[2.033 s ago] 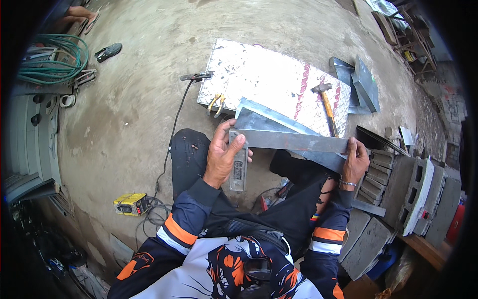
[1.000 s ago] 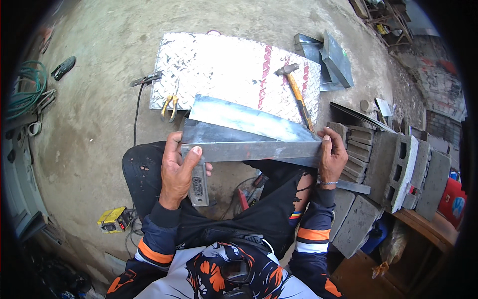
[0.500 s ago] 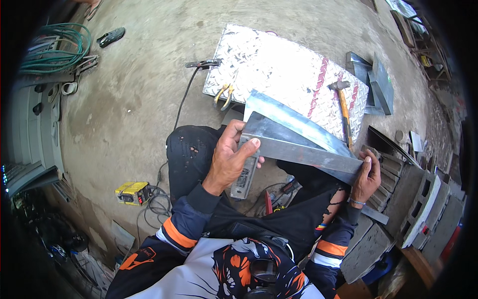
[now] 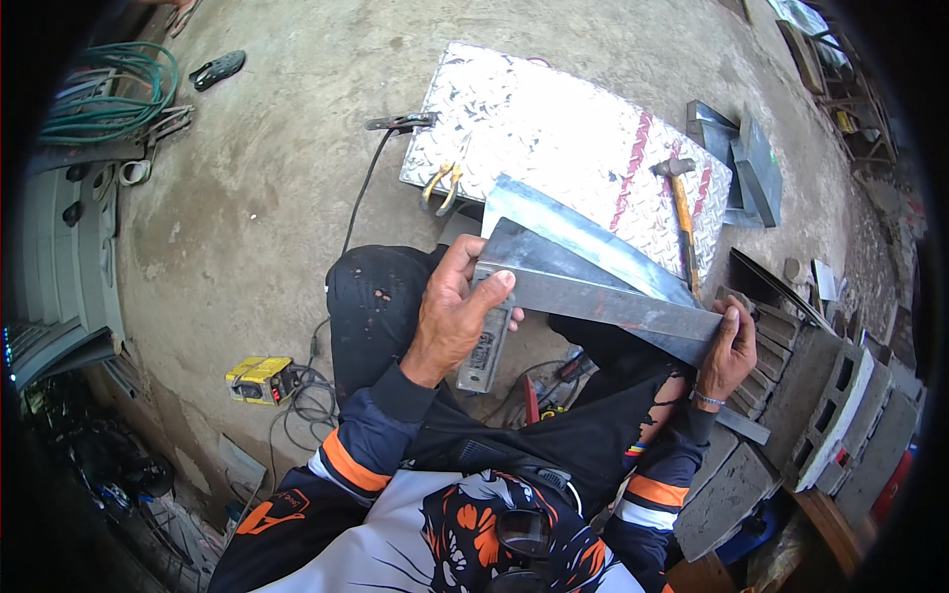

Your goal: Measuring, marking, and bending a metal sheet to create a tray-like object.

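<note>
A folded sheet-metal piece, grey and wedge-shaped with raised edges, is held across my lap. My left hand is closed on its left end, thumb on the near edge. Below those fingers hangs a scuffed grey rectangular bar; whether it is joined to the sheet metal I cannot tell. My right hand pinches the narrow right end. Just beyond the piece lies a tread-patterned metal plate. On the plate are a wooden-handled hammer and, at its near left edge, yellow-handled pliers.
A cable clamp grips the plate's left edge. Bent metal pieces stand beyond its right end. To my left is a yellow machine with coiled cables. Concrete blocks are stacked at the right. A green hose lies far left.
</note>
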The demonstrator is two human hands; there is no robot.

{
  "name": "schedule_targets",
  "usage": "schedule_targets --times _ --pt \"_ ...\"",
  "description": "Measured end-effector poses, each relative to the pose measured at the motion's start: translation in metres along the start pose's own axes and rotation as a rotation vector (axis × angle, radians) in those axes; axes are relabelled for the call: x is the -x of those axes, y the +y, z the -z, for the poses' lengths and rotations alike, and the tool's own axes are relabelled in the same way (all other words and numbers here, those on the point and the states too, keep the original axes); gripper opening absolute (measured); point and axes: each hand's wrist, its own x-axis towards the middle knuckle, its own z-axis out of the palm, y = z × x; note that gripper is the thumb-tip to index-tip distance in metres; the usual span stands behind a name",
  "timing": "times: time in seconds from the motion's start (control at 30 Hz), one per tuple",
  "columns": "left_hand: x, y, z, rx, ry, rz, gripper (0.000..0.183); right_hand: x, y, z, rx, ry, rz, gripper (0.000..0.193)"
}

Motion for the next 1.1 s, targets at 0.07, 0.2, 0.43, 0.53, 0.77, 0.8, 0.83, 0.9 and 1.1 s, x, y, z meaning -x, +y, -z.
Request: schedule_targets --times 0.07,0.2,0.43,0.53,0.77,0.8,0.83,0.9,1.1 --pt "-0.001 -0.001 -0.002 0.004 0.021 0.020 0.025 0.000 -0.003 0.001 0.034 -0.003 0.012 0.027" --pt "0.001 0.003 -0.003 0.006 0.027 0.016 0.024 0.002 -0.008 -0.004 0.033 -0.008 -0.003 0.026" --pt "0.003 0.008 -0.006 -0.030 0.077 0.022 0.022 0.000 -0.012 -0.001 0.140 -0.041 0.073 0.023" --pt "0.003 0.007 -0.006 -0.032 0.067 0.011 0.022 0.000 -0.012 0.000 0.168 -0.046 0.062 0.023" --pt "0.003 0.008 -0.005 -0.065 0.065 0.009 0.022 0.000 -0.017 0.000 0.168 -0.047 0.070 0.024" --pt "0.002 0.009 -0.005 -0.068 0.066 0.008 0.022 0.000 -0.018 0.000 0.166 -0.046 0.069 0.024" --pt "0.003 0.010 -0.005 -0.074 0.074 0.007 0.022 0.000 -0.020 -0.002 0.161 -0.048 0.058 0.024" --pt "0.004 0.011 -0.006 -0.088 0.097 0.001 0.023 0.001 -0.019 -0.004 0.143 -0.059 0.046 0.024" --pt "0.002 0.007 -0.006 -0.061 0.090 -0.020 0.023 0.001 -0.011 0.001 0.097 -0.064 0.039 0.028"
